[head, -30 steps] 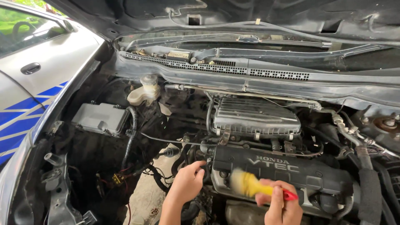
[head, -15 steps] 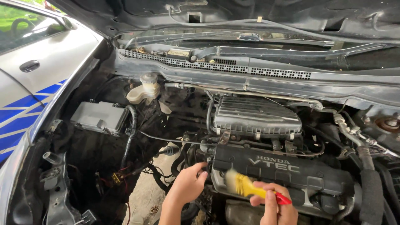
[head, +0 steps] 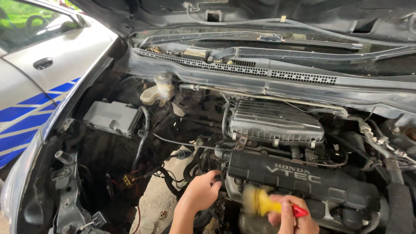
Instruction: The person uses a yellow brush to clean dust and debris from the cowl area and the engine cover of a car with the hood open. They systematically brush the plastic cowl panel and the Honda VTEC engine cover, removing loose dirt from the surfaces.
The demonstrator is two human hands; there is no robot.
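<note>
I look down into an open car engine bay. My right hand (head: 294,220) grips a small brush (head: 266,203) with a yellow ferrule and red handle, its pale bristles blurred against the front of the black engine cover (head: 303,177). My left hand (head: 200,193) rests at the left end of that cover, fingers curled on the engine's edge near a hose. Behind the cover sits a ribbed grey air-filter housing (head: 275,123).
A grey fuse box (head: 112,117) sits at the left, a pale fluid reservoir (head: 159,90) behind it. Loose wires and a yellow connector (head: 128,180) hang in the gap where ground shows. The raised hood (head: 260,13) is overhead; a white and blue car (head: 39,78) stands left.
The brush has slid lower and a little left along the front of the engine cover. My left hand stays at the cover's left end.
</note>
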